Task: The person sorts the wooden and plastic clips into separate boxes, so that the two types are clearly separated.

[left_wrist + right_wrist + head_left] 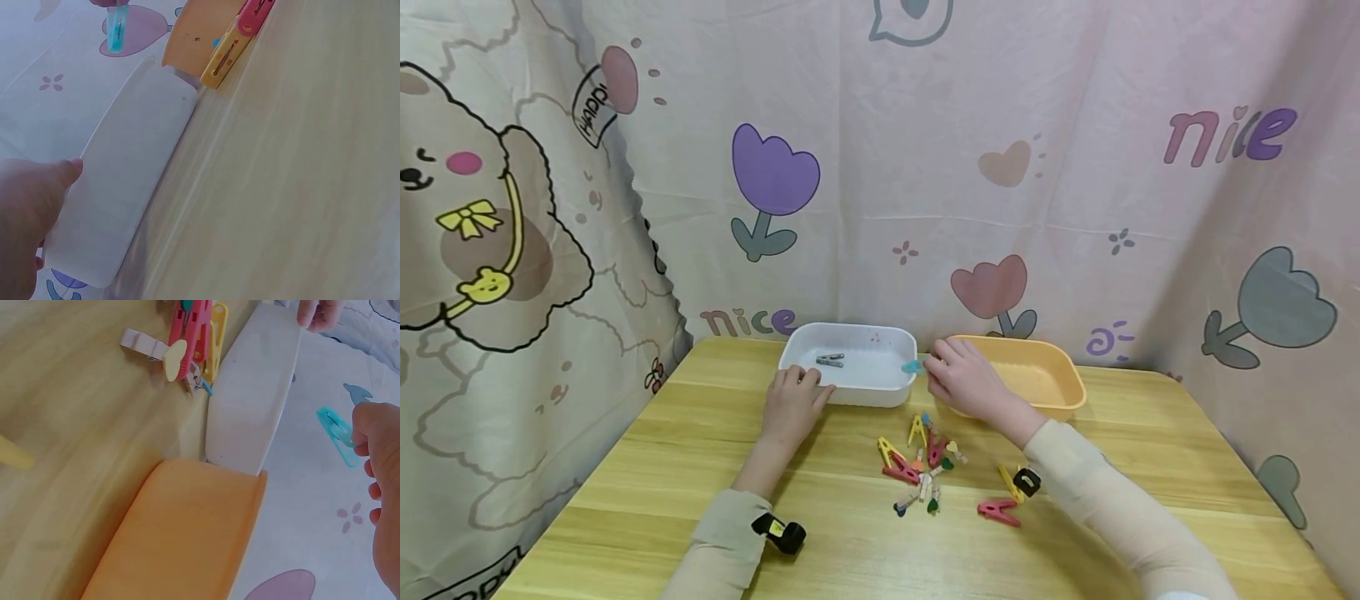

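Observation:
A white plastic tub (872, 397) stands at the back of the table, with grey clothespins (831, 360) lying in it. My left hand (793, 406) holds its near left rim, thumb (70, 170) on one side of the wall and fingers on the other. Between thumb and fingertips, my right hand (967, 382) pinches a turquoise clothespin (913, 367) by one end. That clothespin is up near the white tub's right rim. In the right wrist view the turquoise clothespin (336, 441) points away from the hand, its far end free.
Right of the white tub sits an orange tub (1066, 367), partly behind my right hand. Before them lies a loose pile of red clothespins (901, 471), yellow ones and small wooden clips (925, 485). Another red clothespin (998, 512) is farther right. A patterned curtain (880, 167) hangs behind.

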A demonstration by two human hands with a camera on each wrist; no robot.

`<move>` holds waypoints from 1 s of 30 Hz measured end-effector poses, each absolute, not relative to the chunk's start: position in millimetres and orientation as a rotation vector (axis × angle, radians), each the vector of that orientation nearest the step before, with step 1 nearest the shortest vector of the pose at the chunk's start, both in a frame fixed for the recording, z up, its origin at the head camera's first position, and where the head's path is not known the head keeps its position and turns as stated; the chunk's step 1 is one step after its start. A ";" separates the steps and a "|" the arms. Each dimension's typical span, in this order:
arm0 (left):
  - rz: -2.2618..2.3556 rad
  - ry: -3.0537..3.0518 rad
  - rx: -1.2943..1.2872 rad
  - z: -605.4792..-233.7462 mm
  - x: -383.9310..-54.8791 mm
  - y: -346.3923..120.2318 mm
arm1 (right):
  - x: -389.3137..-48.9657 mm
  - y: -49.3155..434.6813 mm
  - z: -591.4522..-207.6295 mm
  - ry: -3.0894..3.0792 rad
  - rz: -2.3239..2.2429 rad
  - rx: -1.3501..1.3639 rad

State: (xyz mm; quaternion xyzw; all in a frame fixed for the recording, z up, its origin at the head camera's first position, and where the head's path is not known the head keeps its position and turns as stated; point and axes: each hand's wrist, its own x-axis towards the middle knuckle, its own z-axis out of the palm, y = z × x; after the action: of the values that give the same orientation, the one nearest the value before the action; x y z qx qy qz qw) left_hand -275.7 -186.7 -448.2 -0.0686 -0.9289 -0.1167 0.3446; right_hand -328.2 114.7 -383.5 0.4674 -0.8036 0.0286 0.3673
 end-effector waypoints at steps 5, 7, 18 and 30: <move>-0.316 -2.420 -0.173 -448.9 -276.1 -187.3 | -332.8 109.2 -381.1 -2.081 0.064 1.191; -0.320 -2.421 -0.172 -448.7 -276.2 -187.6 | -334.7 106.6 -379.8 -2.076 0.061 1.188; -0.368 -2.448 -0.165 -447.4 -276.7 -189.0 | -348.4 89.5 -374.4 -2.063 0.109 1.163; -0.376 -2.432 -0.160 -446.7 -275.6 -188.0 | -363.4 69.4 -374.6 -2.045 0.167 1.138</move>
State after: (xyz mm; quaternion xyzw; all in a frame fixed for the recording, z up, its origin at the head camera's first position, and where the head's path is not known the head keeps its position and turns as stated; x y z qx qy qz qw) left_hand -275.6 -188.0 -446.7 -0.0614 -0.9304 -0.1440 0.3315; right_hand -363.4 69.4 -374.6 0.4471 -0.8036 0.0657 0.3874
